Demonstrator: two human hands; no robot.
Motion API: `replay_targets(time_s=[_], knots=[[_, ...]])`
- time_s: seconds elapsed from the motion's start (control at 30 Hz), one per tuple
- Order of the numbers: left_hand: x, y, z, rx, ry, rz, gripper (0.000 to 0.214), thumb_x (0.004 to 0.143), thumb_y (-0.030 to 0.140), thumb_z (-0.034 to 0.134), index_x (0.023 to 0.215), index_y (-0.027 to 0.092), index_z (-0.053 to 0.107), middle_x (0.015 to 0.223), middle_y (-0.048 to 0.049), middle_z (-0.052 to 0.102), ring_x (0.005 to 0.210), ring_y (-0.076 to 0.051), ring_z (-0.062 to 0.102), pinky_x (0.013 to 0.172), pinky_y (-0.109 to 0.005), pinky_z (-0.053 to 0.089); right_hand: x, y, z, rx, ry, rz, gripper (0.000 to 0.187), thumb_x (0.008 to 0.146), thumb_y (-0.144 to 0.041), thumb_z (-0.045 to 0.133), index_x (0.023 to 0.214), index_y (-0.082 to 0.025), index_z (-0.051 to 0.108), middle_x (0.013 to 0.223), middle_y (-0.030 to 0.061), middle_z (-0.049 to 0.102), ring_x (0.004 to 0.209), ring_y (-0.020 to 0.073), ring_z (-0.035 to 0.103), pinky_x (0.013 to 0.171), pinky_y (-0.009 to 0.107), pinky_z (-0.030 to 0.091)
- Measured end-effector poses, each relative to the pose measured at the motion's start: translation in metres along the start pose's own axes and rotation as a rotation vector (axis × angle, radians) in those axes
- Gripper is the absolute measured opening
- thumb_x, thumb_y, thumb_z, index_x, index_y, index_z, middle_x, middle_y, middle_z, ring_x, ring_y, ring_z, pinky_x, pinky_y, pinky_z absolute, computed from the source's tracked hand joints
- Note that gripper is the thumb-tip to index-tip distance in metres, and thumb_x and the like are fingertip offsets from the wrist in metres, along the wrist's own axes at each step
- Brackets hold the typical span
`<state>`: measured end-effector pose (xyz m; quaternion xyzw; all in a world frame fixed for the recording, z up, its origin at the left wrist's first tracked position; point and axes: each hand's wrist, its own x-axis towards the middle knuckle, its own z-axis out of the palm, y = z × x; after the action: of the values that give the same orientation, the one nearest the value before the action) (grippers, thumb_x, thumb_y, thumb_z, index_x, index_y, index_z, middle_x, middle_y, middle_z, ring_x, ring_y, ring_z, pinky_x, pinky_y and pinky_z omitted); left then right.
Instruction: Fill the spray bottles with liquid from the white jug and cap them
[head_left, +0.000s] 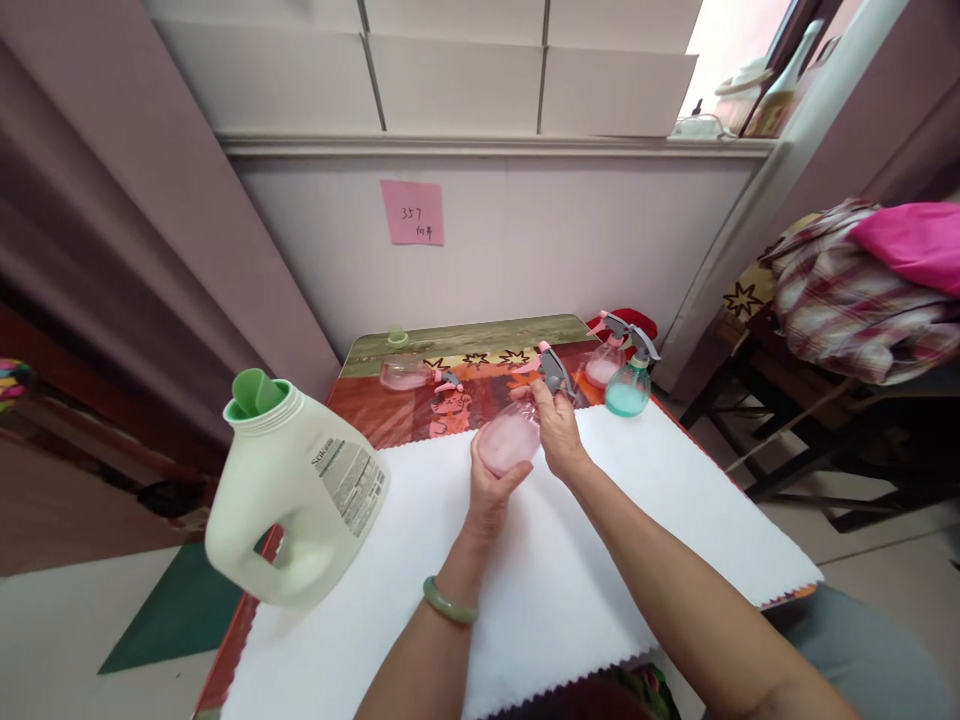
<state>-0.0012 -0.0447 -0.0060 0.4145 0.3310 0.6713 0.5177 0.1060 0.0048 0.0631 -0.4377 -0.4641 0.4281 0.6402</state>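
My left hand point(491, 487) cups the round body of a pink spray bottle point(508, 441) from below, fingers wrapped around it. My right hand point(559, 428) grips the bottle's neck just under its grey and pink trigger head point(553, 368). The bottle is held above a white cloth point(570, 560) that covers the near part of the small table. A green bangle point(448, 601) sits on my left wrist.
A large pale green detergent jug point(296, 495) with an open green spout stands at the table's left edge. A pink bottle body point(405, 376) and a small green cap point(397, 335) lie at the back left. Another pink sprayer point(604, 362) and a teal sprayer point(628, 388) stand at the back right. Clothes lie piled on a chair point(862, 290) to the right.
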Motion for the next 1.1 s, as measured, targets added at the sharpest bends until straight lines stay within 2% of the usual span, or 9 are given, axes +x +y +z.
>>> replay_targets(time_s=[0.13, 0.23, 0.3, 0.43, 0.57, 0.63, 0.73, 0.9, 1.1], knots=[[-0.001, -0.007, -0.001, 0.155, 0.067, 0.065, 0.104, 0.053, 0.031, 0.095, 0.14, 0.028, 0.037, 0.147, -0.0149, 0.045, 0.133, -0.033, 0.05, 0.107, -0.047, 0.046, -0.003, 0.004, -0.001, 0.084, 0.032, 0.034, 0.047, 0.089, -0.065, 0.055, 0.089, -0.021, 0.07, 0.092, 0.0055, 0.075, 0.084, 0.0204, 0.067, 0.082, 0.034, 0.05], [-0.004, -0.003, 0.001, 0.048, 0.005, -0.182, 0.127, 0.054, 0.039, 0.094, 0.152, 0.039, 0.014, 0.143, -0.0142, 0.05, 0.103, -0.028, 0.069, 0.072, -0.037, 0.06, -0.005, 0.001, -0.006, 0.085, -0.02, -0.005, 0.044, 0.089, -0.063, 0.056, 0.089, -0.021, 0.071, 0.095, 0.0053, 0.075, 0.087, 0.0202, 0.066, 0.085, 0.033, 0.05], [-0.005, 0.001, 0.002, -0.054, -0.018, -0.317, 0.126, 0.062, 0.058, 0.085, 0.155, 0.042, 0.003, 0.134, -0.014, 0.058, 0.075, -0.021, 0.071, 0.051, -0.029, 0.053, -0.006, -0.001, -0.009, 0.053, -0.073, -0.021, 0.045, 0.09, -0.062, 0.055, 0.089, -0.021, 0.072, 0.096, 0.0055, 0.074, 0.091, 0.0209, 0.065, 0.086, 0.034, 0.049], [0.0, 0.009, 0.001, -0.257, -0.061, -0.49, 0.105, 0.076, 0.091, 0.035, 0.146, 0.012, 0.042, 0.093, -0.0156, 0.072, 0.052, -0.017, 0.062, 0.04, -0.025, 0.036, -0.009, -0.005, -0.013, -0.027, -0.178, -0.082, 0.045, 0.093, -0.06, 0.053, 0.09, -0.021, 0.074, 0.101, 0.005, 0.071, 0.097, 0.0213, 0.062, 0.088, 0.033, 0.047], [0.004, 0.013, 0.002, -0.367, -0.081, -0.53, 0.074, 0.088, 0.074, 0.046, 0.129, 0.014, 0.061, 0.099, -0.0142, 0.074, 0.062, -0.016, 0.065, 0.05, -0.027, 0.045, -0.011, -0.007, -0.011, -0.031, -0.171, -0.122, 0.043, 0.094, -0.058, 0.052, 0.091, -0.021, 0.074, 0.1, 0.005, 0.071, 0.096, 0.0212, 0.063, 0.09, 0.034, 0.046], [0.003, 0.017, 0.004, -0.451, -0.1, -0.477, 0.057, 0.092, 0.061, 0.055, 0.13, 0.018, 0.061, 0.124, -0.0145, 0.069, 0.092, -0.022, 0.07, 0.071, -0.033, 0.055, -0.009, -0.008, -0.009, -0.049, -0.123, -0.139, 0.044, 0.093, -0.058, 0.052, 0.09, -0.02, 0.074, 0.099, 0.0057, 0.072, 0.098, 0.0218, 0.063, 0.093, 0.035, 0.045], [0.0, 0.023, 0.005, -0.499, -0.145, -0.37, 0.048, 0.091, 0.042, 0.065, 0.134, 0.024, 0.054, 0.15, -0.0126, 0.051, 0.132, -0.03, 0.053, 0.099, -0.048, 0.051, -0.005, -0.008, -0.007, -0.046, -0.051, -0.11, 0.046, 0.091, -0.061, 0.053, 0.088, -0.02, 0.072, 0.098, 0.0068, 0.073, 0.099, 0.0229, 0.064, 0.094, 0.036, 0.046], [-0.002, 0.017, 0.001, -0.301, -0.067, -0.284, 0.072, 0.07, 0.025, 0.084, 0.129, 0.03, 0.043, 0.146, -0.0105, 0.05, 0.125, -0.033, 0.057, 0.1, -0.061, 0.049, 0.0, 0.002, -0.007, 0.007, 0.06, 0.029, 0.047, 0.087, -0.064, 0.056, 0.087, -0.019, 0.07, 0.092, 0.0068, 0.075, 0.089, 0.0221, 0.067, 0.085, 0.035, 0.05], [0.002, -0.007, -0.001, 0.04, 0.001, 0.009, 0.108, 0.052, 0.023, 0.095, 0.141, 0.031, 0.034, 0.152, -0.0139, 0.04, 0.143, -0.033, 0.041, 0.117, -0.048, 0.034, -0.001, 0.009, -0.006, 0.075, 0.156, 0.065, 0.047, 0.085, -0.064, 0.058, 0.084, -0.019, 0.069, 0.087, 0.0066, 0.075, 0.085, 0.0212, 0.067, 0.084, 0.035, 0.049]])
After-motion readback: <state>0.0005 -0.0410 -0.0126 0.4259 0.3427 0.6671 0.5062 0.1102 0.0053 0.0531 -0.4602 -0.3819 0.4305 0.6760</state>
